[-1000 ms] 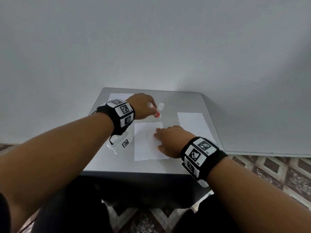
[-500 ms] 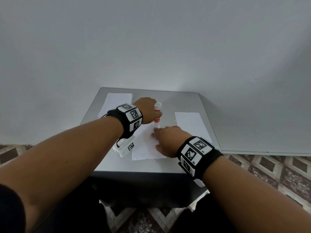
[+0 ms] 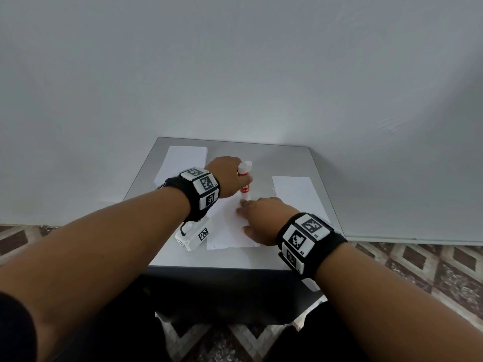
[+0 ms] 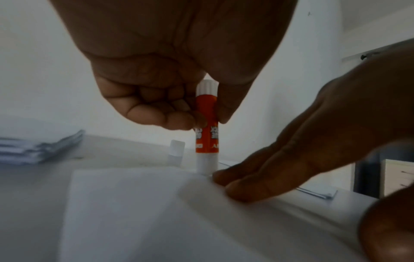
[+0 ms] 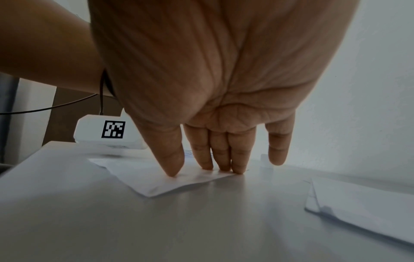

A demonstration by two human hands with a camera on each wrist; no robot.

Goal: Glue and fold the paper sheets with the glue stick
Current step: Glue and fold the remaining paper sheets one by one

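Left hand (image 3: 226, 176) apparently presses glue stick (image 3: 245, 182) onto sheet (image 3: 227, 228)

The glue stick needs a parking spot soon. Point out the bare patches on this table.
Bare grey table lies along the far edge, between the paper stack and the folded sheets. Another strip runs along the near edge. The middle is crowded: left hand holding the glue stick, right hand pressing the sheet, cap behind.

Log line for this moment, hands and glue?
left hand: grips glue stick upright | tip on sheet | right hand: presses sheet flat
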